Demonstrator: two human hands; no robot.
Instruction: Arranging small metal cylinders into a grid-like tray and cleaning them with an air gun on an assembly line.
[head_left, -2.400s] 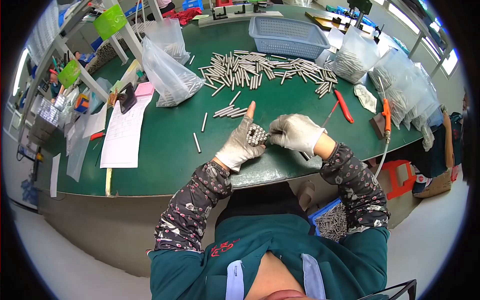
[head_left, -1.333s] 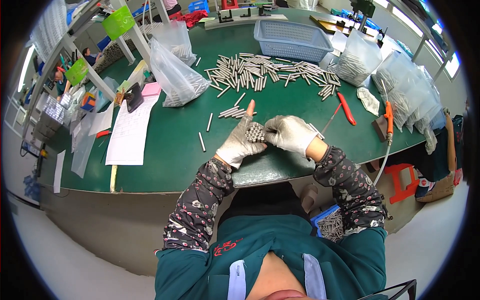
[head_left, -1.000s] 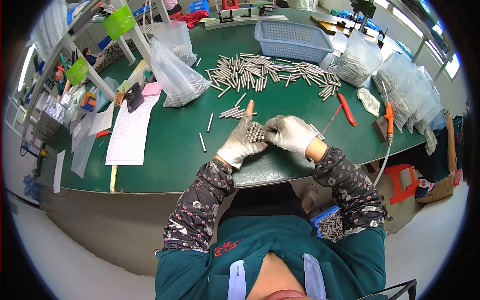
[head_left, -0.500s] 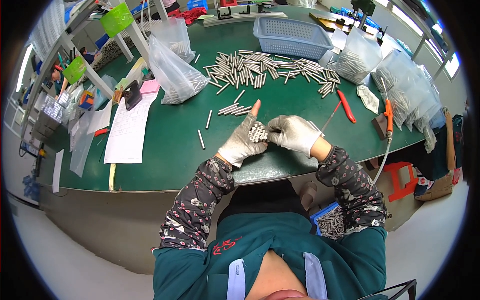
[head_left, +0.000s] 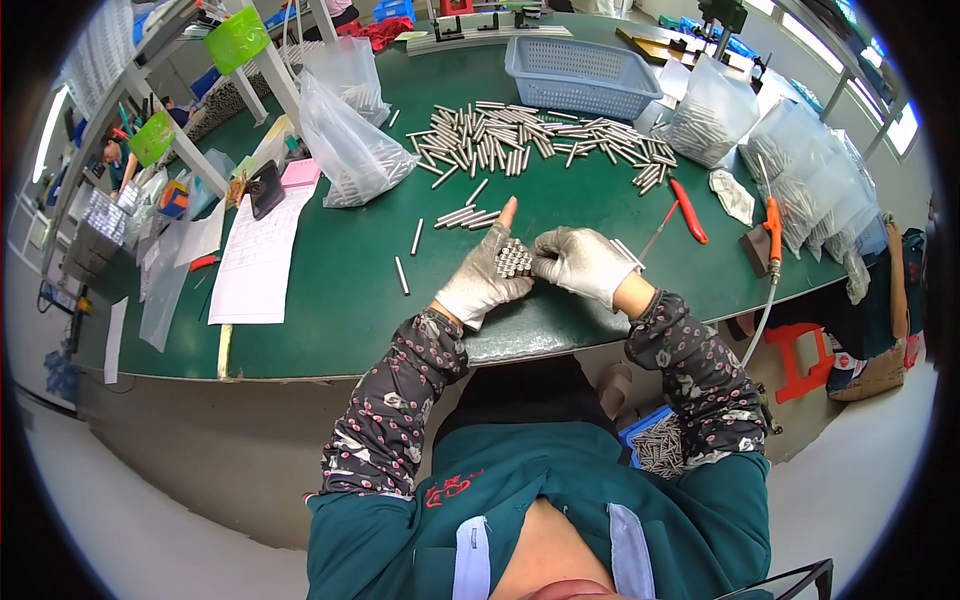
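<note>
On the green table (head_left: 330, 300), a heap of metal rods (head_left: 520, 145) lay beyond. The left hand (head_left: 480, 283) cupped a rod bundle (head_left: 514, 258); the right hand (head_left: 580, 262) pressed its ends. Squaring them evenly, gripped firmly, seemed wise.

Bright, even, sharp centrally; fisheye bending and dark rim.
</note>
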